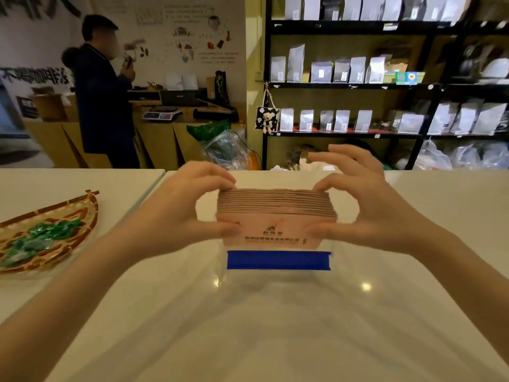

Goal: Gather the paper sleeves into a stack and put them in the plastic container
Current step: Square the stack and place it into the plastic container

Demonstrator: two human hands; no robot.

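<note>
**Stack of sleeves held over the clear tub**

Right above the middle of the white table (275,326) there's a stack of pink paper sleeves (275,213), edges lined up pretty neatly, with a small logo and a line of dark print on the front sleeve. Both hands are clamped on it — the left hand (192,205) pinches the left end, thumb in front and fingers over the top, and the right hand (366,205) does the same on the right end. Just below the stack sits the plastic container (278,271), see-through, with a strip of blue tape (278,260) across its near side. The sleeves' lower edge looks close to its rim, but I can't tell if it's inside.

Off to the left there's a woven basket (68,213) with green-wrapped candies (41,238). Further back — a person in a dark jacket (102,100) at a counter, and black shelves (358,86) full of pouches.
</note>
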